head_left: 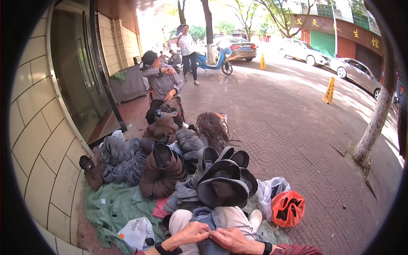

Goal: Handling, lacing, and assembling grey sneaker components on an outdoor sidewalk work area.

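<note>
A blue-grey shoe upper lies across my lap between my light-trousered legs. Over it, the fingertips of my left hand and my right hand meet in a pinch. A thin dark shoelace trails out to the right beside my right hand. What exactly sits between the left fingertips is too small to make out. Just past my knees stand nested stacks of dark grey shoe uppers, and a brown stack leans to their left.
Brown laces are bundled behind the stacks, grey laces at left. A green cloth bears a white plastic bag. On the right is a red bag. A seated person faces the pile; another person stands farther off.
</note>
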The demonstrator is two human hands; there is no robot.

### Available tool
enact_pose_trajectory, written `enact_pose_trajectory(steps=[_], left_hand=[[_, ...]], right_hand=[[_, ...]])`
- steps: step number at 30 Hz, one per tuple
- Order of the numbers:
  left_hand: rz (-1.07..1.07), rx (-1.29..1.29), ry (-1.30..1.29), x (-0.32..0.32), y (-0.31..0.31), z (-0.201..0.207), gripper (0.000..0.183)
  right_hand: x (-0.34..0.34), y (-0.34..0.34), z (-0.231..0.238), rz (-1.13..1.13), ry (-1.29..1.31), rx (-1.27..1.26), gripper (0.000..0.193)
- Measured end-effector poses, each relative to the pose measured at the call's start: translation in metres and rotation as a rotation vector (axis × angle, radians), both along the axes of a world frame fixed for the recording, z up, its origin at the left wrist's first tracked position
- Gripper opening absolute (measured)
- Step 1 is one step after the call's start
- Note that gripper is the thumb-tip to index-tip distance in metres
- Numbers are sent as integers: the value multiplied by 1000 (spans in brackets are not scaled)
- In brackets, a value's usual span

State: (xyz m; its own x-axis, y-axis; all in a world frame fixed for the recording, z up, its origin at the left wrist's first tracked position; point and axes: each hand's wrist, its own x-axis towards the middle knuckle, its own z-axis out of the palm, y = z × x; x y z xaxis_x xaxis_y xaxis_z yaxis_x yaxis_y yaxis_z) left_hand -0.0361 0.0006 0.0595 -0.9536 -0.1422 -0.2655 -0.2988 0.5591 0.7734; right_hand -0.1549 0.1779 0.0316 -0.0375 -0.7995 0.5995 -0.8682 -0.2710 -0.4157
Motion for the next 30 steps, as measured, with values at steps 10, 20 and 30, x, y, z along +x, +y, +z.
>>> enact_pose_trajectory(steps=[10, 20, 30], left_hand=[[466, -579, 510, 30, -78, 10, 7], [734, -941, 242, 99, -203, 54, 19], [826, -1153, 204, 164, -261, 61, 24]], right_hand=[[-16, 17, 2, -8, -322, 239, 16], [-56, 9, 42, 276, -979, 755, 13], [-37, 0, 45, 192, -710, 663, 16]])
